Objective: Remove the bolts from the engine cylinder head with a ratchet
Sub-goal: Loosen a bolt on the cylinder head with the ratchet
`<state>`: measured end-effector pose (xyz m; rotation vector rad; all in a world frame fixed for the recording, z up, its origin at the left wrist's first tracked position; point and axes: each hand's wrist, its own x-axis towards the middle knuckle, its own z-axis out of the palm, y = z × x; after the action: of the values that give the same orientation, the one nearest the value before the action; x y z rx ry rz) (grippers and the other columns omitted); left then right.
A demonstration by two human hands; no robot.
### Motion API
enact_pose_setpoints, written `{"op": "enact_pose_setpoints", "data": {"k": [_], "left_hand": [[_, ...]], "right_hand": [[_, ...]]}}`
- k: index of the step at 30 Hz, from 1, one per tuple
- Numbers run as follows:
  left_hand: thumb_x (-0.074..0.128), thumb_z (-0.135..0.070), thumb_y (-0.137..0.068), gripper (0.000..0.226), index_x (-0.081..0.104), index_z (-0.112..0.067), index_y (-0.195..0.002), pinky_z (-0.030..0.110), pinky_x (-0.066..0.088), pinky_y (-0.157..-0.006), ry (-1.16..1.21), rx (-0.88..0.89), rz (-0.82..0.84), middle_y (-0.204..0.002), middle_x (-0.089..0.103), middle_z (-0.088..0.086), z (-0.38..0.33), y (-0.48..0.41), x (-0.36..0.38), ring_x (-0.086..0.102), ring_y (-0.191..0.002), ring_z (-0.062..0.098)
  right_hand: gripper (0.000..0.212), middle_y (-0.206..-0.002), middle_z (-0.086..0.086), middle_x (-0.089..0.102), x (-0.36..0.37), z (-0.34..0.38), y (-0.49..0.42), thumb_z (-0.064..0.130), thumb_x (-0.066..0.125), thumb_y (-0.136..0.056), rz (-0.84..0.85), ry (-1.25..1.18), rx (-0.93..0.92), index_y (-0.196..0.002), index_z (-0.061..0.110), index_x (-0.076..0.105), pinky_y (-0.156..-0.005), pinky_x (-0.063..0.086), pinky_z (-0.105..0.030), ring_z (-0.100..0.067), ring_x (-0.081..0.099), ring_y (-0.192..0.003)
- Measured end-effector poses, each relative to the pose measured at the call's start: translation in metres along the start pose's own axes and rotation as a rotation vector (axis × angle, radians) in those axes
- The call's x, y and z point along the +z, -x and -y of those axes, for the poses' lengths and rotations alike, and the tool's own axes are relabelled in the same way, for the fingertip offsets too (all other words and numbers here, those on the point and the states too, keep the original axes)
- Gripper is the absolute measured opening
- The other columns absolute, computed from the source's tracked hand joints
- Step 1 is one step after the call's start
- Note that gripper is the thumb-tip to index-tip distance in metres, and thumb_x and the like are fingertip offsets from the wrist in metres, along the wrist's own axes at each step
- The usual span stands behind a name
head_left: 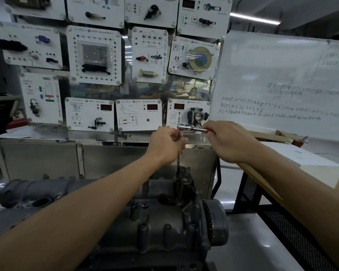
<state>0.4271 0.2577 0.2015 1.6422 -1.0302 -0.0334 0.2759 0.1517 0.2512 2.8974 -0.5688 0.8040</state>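
On steel bench [252, 241]: cylinder head [164, 222] | left fingers [182, 143] grip extension bar [178, 163] | right fingers [210, 126] grip ratchet [188, 127] | whiteboard [282, 75], sensor panels [94, 55] behind

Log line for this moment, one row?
left hand: grips extension | right hand: grips ratchet handle | extension: runs down into cylinder head

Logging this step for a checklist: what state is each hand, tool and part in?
left hand: grips the extension bar near its top
right hand: grips the ratchet by its handle
ratchet: level, head atop the extension bar
extension bar: upright, lower end down at the cylinder head
cylinder head: under the tool, whose tip is hidden in it
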Motion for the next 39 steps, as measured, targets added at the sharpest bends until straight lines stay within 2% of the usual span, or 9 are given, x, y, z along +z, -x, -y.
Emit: {"op": "enact_pose_setpoints", "data": {"k": [3,6,10,14,19,22,27,32,39], "left_hand": [[0.068,-0.014,-0.095,0.009,0.070,-0.010,-0.088,0.025,0.056,-0.058,0.008,-0.015,0.021,-0.077,0.074,0.009,-0.002,0.001,0.001,0.071,-0.065,0.018],[0.070,-0.013,-0.094,0.011,0.070,-0.002,-0.090,0.025,0.058,-0.054,-0.031,0.033,0.004,-0.076,0.074,0.013,-0.005,0.003,0.005,0.071,-0.060,0.020],[0.068,-0.013,-0.096,0.006,0.070,-0.007,-0.093,0.032,0.062,-0.068,-0.016,0.030,0.038,-0.079,0.075,0.009,-0.006,0.003,0.001,0.073,-0.071,0.022],[0.063,-0.013,-0.099,0.012,0.070,-0.009,-0.089,0.042,0.063,-0.079,-0.004,0.004,0.135,-0.080,0.074,0.006,-0.006,0.002,-0.005,0.071,-0.072,0.015],[0.070,-0.022,-0.094,0.021,0.075,-0.003,-0.085,0.044,0.060,-0.078,-0.210,0.067,-0.019,-0.078,0.074,0.010,-0.005,0.000,-0.003,0.072,-0.074,0.025],[0.074,-0.031,-0.091,0.027,0.074,-0.006,-0.079,0.035,0.057,-0.065,-0.295,0.105,-0.046,-0.071,0.071,0.006,-0.004,-0.001,-0.003,0.068,-0.067,0.021],[0.073,-0.029,-0.091,0.024,0.071,-0.009,-0.079,0.029,0.053,-0.064,-0.266,0.107,-0.038,-0.070,0.068,0.002,0.000,0.000,-0.011,0.066,-0.066,0.015],[0.070,-0.017,-0.094,0.013,0.067,-0.005,-0.097,0.041,0.056,-0.082,-0.157,0.104,0.145,-0.089,0.075,0.014,-0.003,0.002,-0.004,0.071,-0.087,0.030],[0.064,-0.009,-0.097,0.002,0.065,-0.010,-0.096,0.039,0.063,-0.075,-0.080,0.150,0.124,-0.086,0.076,0.005,-0.014,0.007,-0.016,0.075,-0.076,0.014]], "right_hand": [[0.037,-0.077,0.002,0.060,0.025,-0.018,-0.006,0.032,0.029,-0.102,-0.261,0.055,-0.056,-0.090,0.018,0.061,-0.072,0.033,-0.036,-0.022,0.051,-0.077],[0.041,-0.082,0.002,0.056,0.051,-0.033,-0.022,0.035,0.027,-0.109,-0.146,-0.340,0.103,-0.081,0.021,0.054,-0.086,0.039,-0.044,-0.021,0.047,-0.087],[0.041,-0.137,-0.004,0.051,0.084,-0.027,-0.044,0.035,0.023,-0.111,-0.123,-0.587,0.159,-0.129,0.024,0.058,-0.116,0.028,-0.049,-0.022,0.038,-0.133],[0.046,-0.154,-0.002,0.041,0.075,-0.030,-0.042,0.038,0.022,-0.111,-0.037,-0.534,0.113,-0.149,0.022,0.044,-0.122,0.021,-0.048,-0.021,0.029,-0.145],[0.040,-0.095,-0.003,0.067,0.013,-0.016,-0.012,0.051,0.039,-0.103,0.030,0.044,0.075,-0.103,0.019,0.064,-0.078,0.053,-0.039,-0.023,0.063,-0.088],[0.052,-0.064,0.000,0.068,-0.034,0.013,0.007,0.054,0.046,-0.101,0.162,-0.067,-0.062,-0.077,0.014,0.068,-0.058,0.052,-0.026,-0.016,0.067,-0.059],[0.030,-0.080,0.000,0.077,-0.071,0.016,-0.012,0.035,0.062,-0.097,0.559,-0.246,-0.034,-0.113,0.010,0.070,-0.065,0.054,-0.018,-0.011,0.075,-0.072],[0.042,-0.120,-0.003,0.064,-0.007,-0.016,-0.045,0.003,0.056,-0.095,0.296,0.183,0.082,-0.132,0.025,0.062,-0.096,0.047,-0.035,-0.021,0.059,-0.105],[0.015,-0.103,0.002,0.063,0.029,-0.021,-0.044,0.020,0.048,-0.102,-0.143,-0.013,0.035,-0.101,0.026,0.061,-0.086,0.042,-0.043,-0.025,0.056,-0.103]]}}
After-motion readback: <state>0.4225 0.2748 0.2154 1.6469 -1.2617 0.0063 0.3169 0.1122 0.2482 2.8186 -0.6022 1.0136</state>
